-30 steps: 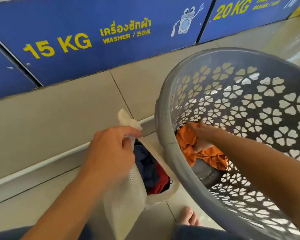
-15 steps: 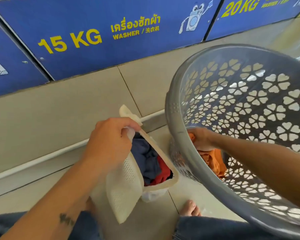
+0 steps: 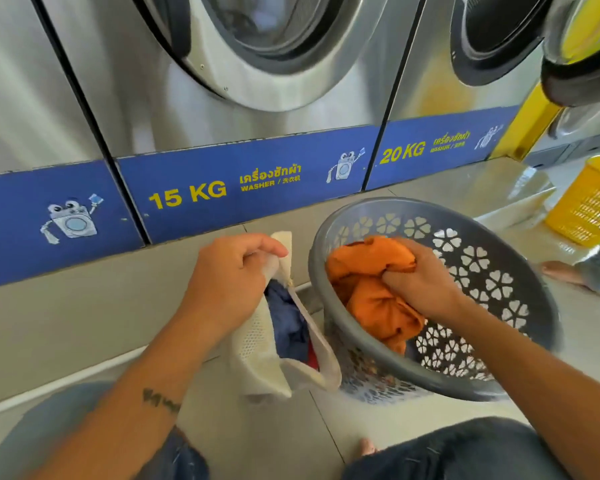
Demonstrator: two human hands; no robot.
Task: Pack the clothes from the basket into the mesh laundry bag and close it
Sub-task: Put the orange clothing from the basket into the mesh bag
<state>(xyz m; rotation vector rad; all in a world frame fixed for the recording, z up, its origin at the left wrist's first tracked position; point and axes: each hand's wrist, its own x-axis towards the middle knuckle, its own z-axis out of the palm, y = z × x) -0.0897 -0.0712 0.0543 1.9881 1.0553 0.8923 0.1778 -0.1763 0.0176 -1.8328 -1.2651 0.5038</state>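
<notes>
bare forearms without sleeves, a small dark tattoo (image 3: 160, 400) on the left forearm, dark blue denim (image 3: 440, 452) over both knees, bare toes (image 3: 367, 446) between them.

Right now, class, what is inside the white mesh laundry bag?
Inside the white mesh laundry bag, a dark blue garment and a bit of red cloth show. Anything deeper is covered by them and the mesh.

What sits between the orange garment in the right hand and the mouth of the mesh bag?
In the head view, only the grey basket's near rim separates the orange garment from the mesh bag.
</notes>
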